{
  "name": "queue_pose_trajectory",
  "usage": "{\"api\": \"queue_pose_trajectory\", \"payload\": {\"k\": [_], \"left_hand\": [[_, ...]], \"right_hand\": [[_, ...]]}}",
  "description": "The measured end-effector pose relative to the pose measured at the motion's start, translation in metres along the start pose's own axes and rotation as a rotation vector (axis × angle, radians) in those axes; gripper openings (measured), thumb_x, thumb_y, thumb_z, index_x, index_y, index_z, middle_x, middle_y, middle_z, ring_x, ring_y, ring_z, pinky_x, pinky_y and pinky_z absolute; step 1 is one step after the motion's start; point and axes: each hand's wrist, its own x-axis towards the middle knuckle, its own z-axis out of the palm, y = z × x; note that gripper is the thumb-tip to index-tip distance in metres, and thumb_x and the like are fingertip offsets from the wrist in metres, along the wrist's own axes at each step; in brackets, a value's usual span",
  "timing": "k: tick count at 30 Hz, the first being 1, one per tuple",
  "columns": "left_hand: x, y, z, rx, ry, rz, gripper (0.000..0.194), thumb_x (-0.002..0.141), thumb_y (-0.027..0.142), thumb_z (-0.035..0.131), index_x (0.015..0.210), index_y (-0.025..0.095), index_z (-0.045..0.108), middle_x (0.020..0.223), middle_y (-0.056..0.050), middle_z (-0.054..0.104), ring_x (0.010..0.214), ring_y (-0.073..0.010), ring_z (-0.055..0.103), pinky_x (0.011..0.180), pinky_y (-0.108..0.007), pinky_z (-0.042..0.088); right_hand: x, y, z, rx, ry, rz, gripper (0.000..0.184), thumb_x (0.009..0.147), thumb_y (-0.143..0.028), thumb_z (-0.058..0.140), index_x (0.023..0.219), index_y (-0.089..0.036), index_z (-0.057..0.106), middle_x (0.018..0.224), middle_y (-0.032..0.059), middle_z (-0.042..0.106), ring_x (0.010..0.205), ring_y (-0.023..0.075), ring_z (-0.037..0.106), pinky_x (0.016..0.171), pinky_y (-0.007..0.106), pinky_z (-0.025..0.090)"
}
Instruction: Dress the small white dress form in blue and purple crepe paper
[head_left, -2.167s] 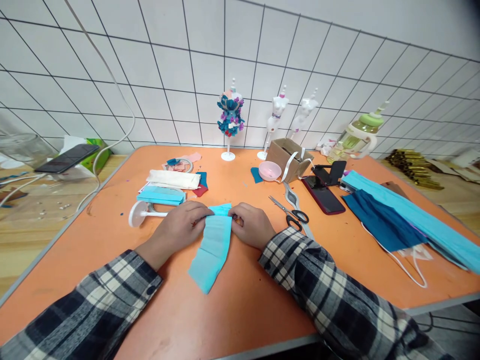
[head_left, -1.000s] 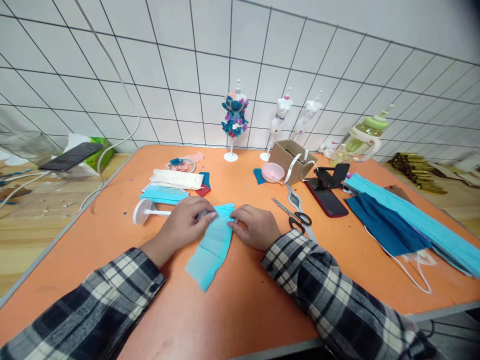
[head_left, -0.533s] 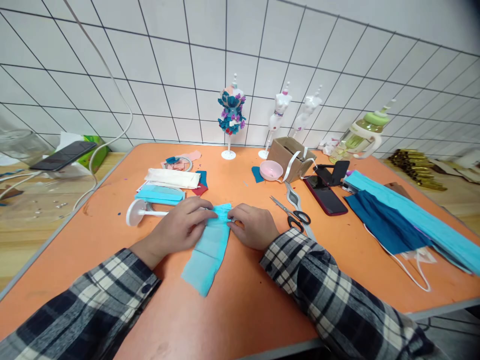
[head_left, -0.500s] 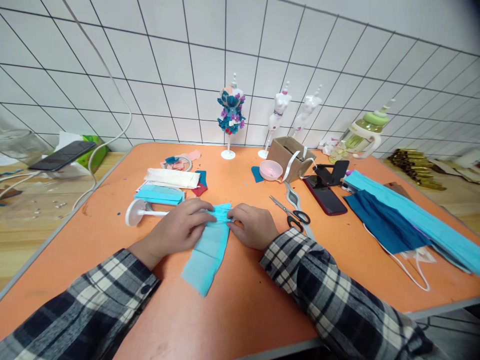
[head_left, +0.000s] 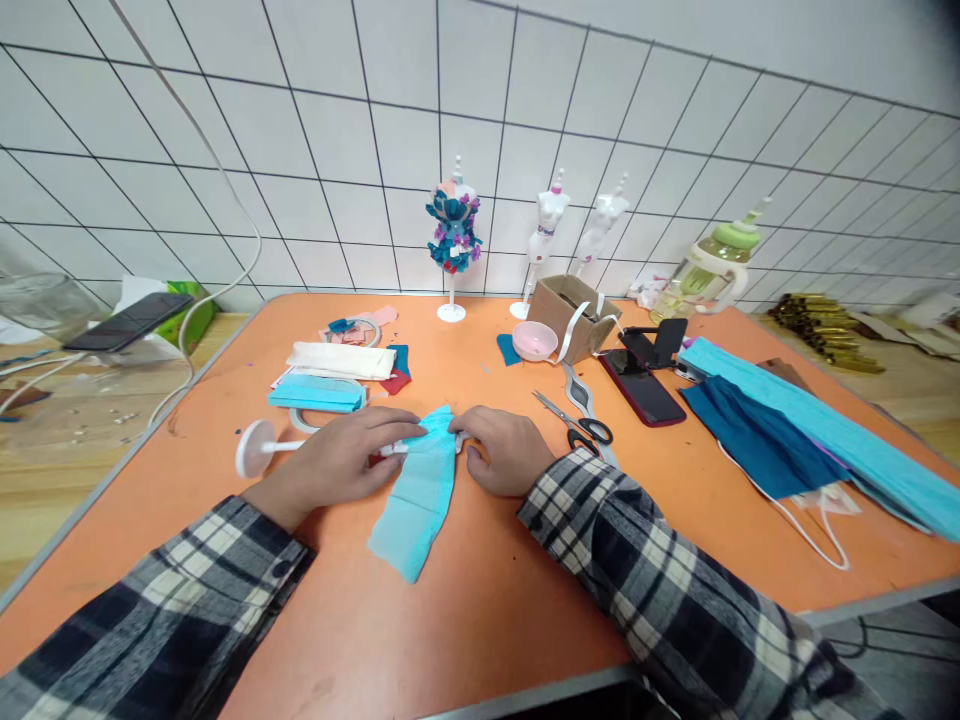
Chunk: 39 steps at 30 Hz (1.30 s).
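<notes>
Orange table (head_left: 450, 640); at frame centre, left hand (head_left: 345, 455) grasps the white stand (head_left: 255, 449) beneath the blue strip (head_left: 416, 505), right hand (head_left: 506, 450) pinches the strip's edge; step judged to be wrapping, next move requiring even tension

We see a matt, cloth-like strip (head_left: 415, 512), a smooth, faintly glossy table (head_left: 442, 640), metal scissors (head_left: 568, 416) with plastic handles (head_left: 585, 426), a cardboard box (head_left: 551, 300), a glossy phone (head_left: 643, 388).
</notes>
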Motion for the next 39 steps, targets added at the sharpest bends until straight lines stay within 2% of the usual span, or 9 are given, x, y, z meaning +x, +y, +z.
{"api": "queue_pose_trajectory", "payload": {"k": [3, 6, 10, 13, 16, 21, 28, 34, 39], "left_hand": [[-0.006, 0.008, -0.01, -0.18, -0.059, -0.122, 0.034, 0.092, 0.028, 0.053, 0.125, 0.022, 0.06, 0.123, -0.008, 0.07, 0.106, -0.0223, 0.067, 0.09, -0.031, 0.053], [-0.007, 0.016, -0.015, -0.311, -0.086, -0.249, 0.032, 0.091, 0.034, 0.053, 0.118, 0.021, 0.063, 0.115, -0.007, 0.073, 0.099, -0.0226, 0.069, 0.081, -0.029, 0.055], [-0.004, 0.018, -0.015, -0.428, -0.134, -0.3, 0.032, 0.09, 0.04, 0.055, 0.115, 0.021, 0.064, 0.11, -0.006, 0.073, 0.094, -0.0228, 0.07, 0.076, -0.029, 0.056], [-0.004, 0.015, -0.013, -0.425, -0.132, -0.252, 0.032, 0.092, 0.039, 0.054, 0.118, 0.022, 0.061, 0.115, -0.007, 0.071, 0.099, -0.0231, 0.068, 0.081, -0.031, 0.056], [-0.005, 0.016, -0.015, -0.297, -0.098, -0.202, 0.035, 0.093, 0.035, 0.053, 0.126, 0.021, 0.055, 0.123, -0.009, 0.067, 0.106, -0.0248, 0.066, 0.087, -0.034, 0.055], [-0.006, 0.025, -0.016, -0.027, 0.087, 0.023, 0.047, 0.088, 0.025, 0.057, 0.134, 0.021, 0.05, 0.137, -0.012, 0.058, 0.129, -0.0306, 0.052, 0.109, -0.046, 0.041], [0.0, 0.022, -0.007, -0.013, 0.106, 0.174, 0.035, 0.09, 0.018, 0.055, 0.125, 0.021, 0.056, 0.114, -0.01, 0.069, 0.105, -0.0236, 0.064, 0.093, -0.038, 0.048], [-0.001, 0.019, -0.007, -0.043, 0.139, 0.177, 0.033, 0.087, 0.015, 0.054, 0.119, 0.022, 0.061, 0.108, -0.008, 0.072, 0.1, -0.0227, 0.066, 0.09, -0.037, 0.049], [-0.002, 0.019, -0.005, -0.065, 0.167, 0.167, 0.033, 0.085, 0.012, 0.053, 0.114, 0.021, 0.065, 0.103, -0.007, 0.073, 0.098, -0.0222, 0.066, 0.087, -0.036, 0.05]], "right_hand": [[-0.006, -0.009, -0.002, 0.05, -0.005, -0.027, 0.043, 0.077, -0.02, 0.064, 0.12, -0.021, 0.06, 0.116, 0.0058, 0.069, 0.105, 0.0236, 0.063, 0.085, 0.033, 0.049], [-0.009, -0.019, 0.001, 0.065, -0.004, 0.004, 0.039, 0.079, -0.03, 0.069, 0.116, -0.021, 0.061, 0.111, 0.0067, 0.07, 0.101, 0.0245, 0.064, 0.081, 0.034, 0.049], [-0.009, -0.024, 0.006, 0.168, 0.033, 0.101, 0.036, 0.08, -0.024, 0.067, 0.115, -0.02, 0.058, 0.103, 0.0049, 0.071, 0.088, 0.0203, 0.065, 0.074, 0.03, 0.048], [-0.008, -0.022, 0.007, 0.221, 0.065, 0.104, 0.044, 0.08, -0.021, 0.066, 0.122, -0.021, 0.053, 0.102, 0.0031, 0.072, 0.082, 0.0181, 0.065, 0.072, 0.029, 0.048], [-0.008, -0.021, 0.007, 0.177, 0.068, 0.052, 0.035, 0.082, -0.021, 0.063, 0.117, -0.021, 0.057, 0.101, 0.0043, 0.071, 0.088, 0.0202, 0.065, 0.076, 0.031, 0.048], [-0.006, -0.02, 0.008, 0.147, 0.082, 0.071, 0.031, 0.082, -0.021, 0.062, 0.112, -0.019, 0.06, 0.102, 0.0057, 0.071, 0.092, 0.0218, 0.066, 0.079, 0.032, 0.049], [-0.002, -0.02, 0.007, 0.109, 0.061, 0.056, 0.024, 0.083, -0.024, 0.061, 0.106, -0.019, 0.064, 0.098, 0.0059, 0.07, 0.091, 0.0222, 0.065, 0.078, 0.032, 0.049], [-0.004, -0.02, 0.007, 0.172, 0.093, 0.056, 0.034, 0.079, -0.022, 0.063, 0.113, -0.019, 0.062, 0.096, 0.0044, 0.071, 0.087, 0.0203, 0.065, 0.079, 0.03, 0.049], [-0.004, -0.02, 0.011, 0.126, 0.191, -0.026, 0.018, 0.084, -0.019, 0.058, 0.096, -0.02, 0.071, 0.097, 0.0052, 0.07, 0.082, 0.0175, 0.065, 0.072, 0.028, 0.048]]}}
